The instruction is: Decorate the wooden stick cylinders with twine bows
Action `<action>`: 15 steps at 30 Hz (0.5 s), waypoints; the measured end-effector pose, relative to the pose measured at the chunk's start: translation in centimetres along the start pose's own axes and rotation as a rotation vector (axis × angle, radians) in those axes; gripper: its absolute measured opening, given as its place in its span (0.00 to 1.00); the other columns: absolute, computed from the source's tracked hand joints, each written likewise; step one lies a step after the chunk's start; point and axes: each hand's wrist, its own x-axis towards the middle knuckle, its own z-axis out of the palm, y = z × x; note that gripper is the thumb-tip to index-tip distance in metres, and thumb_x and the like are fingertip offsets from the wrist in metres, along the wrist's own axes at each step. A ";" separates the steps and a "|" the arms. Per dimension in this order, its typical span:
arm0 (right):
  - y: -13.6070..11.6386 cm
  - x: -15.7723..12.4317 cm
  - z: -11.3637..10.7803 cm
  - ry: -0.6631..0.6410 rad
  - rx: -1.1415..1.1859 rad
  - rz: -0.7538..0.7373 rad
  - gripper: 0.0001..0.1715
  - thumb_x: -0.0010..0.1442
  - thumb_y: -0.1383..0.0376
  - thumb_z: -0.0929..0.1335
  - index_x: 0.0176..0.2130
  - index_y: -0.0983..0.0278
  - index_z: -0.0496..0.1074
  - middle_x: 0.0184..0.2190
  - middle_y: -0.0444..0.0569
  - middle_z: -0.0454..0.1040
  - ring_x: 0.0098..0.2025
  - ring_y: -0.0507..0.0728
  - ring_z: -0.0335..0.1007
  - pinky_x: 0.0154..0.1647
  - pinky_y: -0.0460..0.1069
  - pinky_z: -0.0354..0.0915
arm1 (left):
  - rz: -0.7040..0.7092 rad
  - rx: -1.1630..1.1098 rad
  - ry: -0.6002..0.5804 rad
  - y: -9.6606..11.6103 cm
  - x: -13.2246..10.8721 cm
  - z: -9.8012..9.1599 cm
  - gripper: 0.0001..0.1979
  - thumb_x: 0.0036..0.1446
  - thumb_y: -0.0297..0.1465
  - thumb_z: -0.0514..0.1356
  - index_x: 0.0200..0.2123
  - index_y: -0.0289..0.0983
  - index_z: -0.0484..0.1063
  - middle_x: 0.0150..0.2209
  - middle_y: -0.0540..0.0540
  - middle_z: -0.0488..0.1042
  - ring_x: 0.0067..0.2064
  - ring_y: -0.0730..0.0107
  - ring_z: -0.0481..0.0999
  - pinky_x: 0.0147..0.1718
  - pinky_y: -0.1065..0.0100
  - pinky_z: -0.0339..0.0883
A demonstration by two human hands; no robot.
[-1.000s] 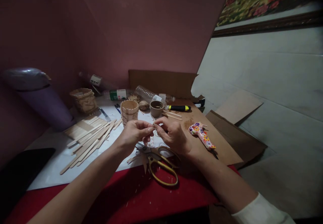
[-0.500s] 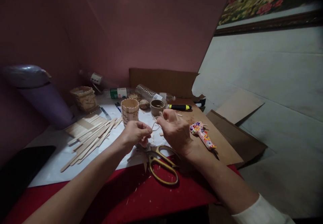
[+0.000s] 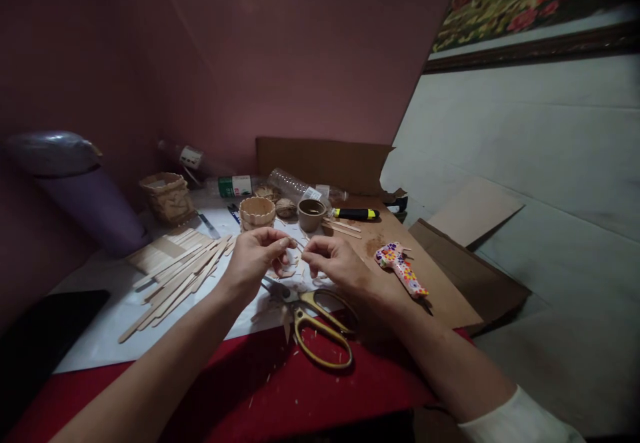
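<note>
My left hand [image 3: 260, 253] is closed in a pinch on a thin piece of twine [image 3: 299, 244]. Close on its right, my right hand [image 3: 337, 263] pinches the other side of the twine, fingertips bent down. Below both hands lie gold-handled scissors [image 3: 323, 336], their blades pointing left and partly under my left hand. Just behind my left hand stands a scalloped wooden cup [image 3: 257, 213], its lower part hidden. A small brown pot [image 3: 312, 216] stands behind my right hand. Balls of twine [image 3: 286, 208] rest behind the cup.
Craft sticks [image 3: 185, 283] are heaped on white paper at left, near a second wooden cup [image 3: 167, 196]. A flower-patterned glue gun [image 3: 403, 270] lies on the cardboard at right. Behind are a yellow-black handle [image 3: 357, 214] and plastic bottles [image 3: 235, 186].
My right hand has lowered and turned, with its fingers now pointing left. My left hand has risen slightly. The twine loop between them has become a short strand, and sticks beside the pot are uncovered.
</note>
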 end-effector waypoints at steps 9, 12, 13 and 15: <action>0.8 0.6 -2.1 0.240 -0.478 0.059 0.19 0.62 0.57 0.66 0.25 0.64 0.76 0.23 0.48 0.72 0.27 0.54 0.65 0.28 0.48 0.55 | -0.064 -0.289 -0.117 0.5 0.1 -0.4 0.05 0.48 0.21 0.63 0.26 0.32 0.69 0.24 0.48 0.74 0.20 0.77 0.71 0.17 0.77 0.64; 0.2 0.5 -2.9 0.607 -0.656 -0.041 0.19 0.62 0.58 0.66 0.22 0.64 0.73 0.27 0.52 0.72 0.31 0.57 0.67 0.32 0.51 0.59 | -0.088 -0.162 -0.082 0.5 -0.2 -0.1 0.06 0.49 0.22 0.62 0.25 0.32 0.67 0.21 0.47 0.73 0.18 0.76 0.70 0.15 0.76 0.63; -0.2 0.4 -2.7 0.663 -0.612 -0.126 0.18 0.62 0.60 0.66 0.23 0.65 0.72 0.29 0.53 0.72 0.33 0.57 0.68 0.34 0.51 0.60 | -0.094 -0.125 -0.083 0.3 -0.3 0.1 0.06 0.49 0.22 0.62 0.25 0.32 0.66 0.21 0.47 0.73 0.18 0.75 0.70 0.15 0.76 0.63; -0.9 0.0 -1.8 0.565 -0.336 -0.228 0.13 0.62 0.61 0.66 0.28 0.64 0.73 0.33 0.52 0.73 0.35 0.56 0.70 0.35 0.50 0.64 | -0.083 -0.079 -0.109 0.1 -0.5 0.3 0.07 0.48 0.24 0.63 0.25 0.33 0.66 0.21 0.47 0.74 0.18 0.75 0.70 0.14 0.75 0.64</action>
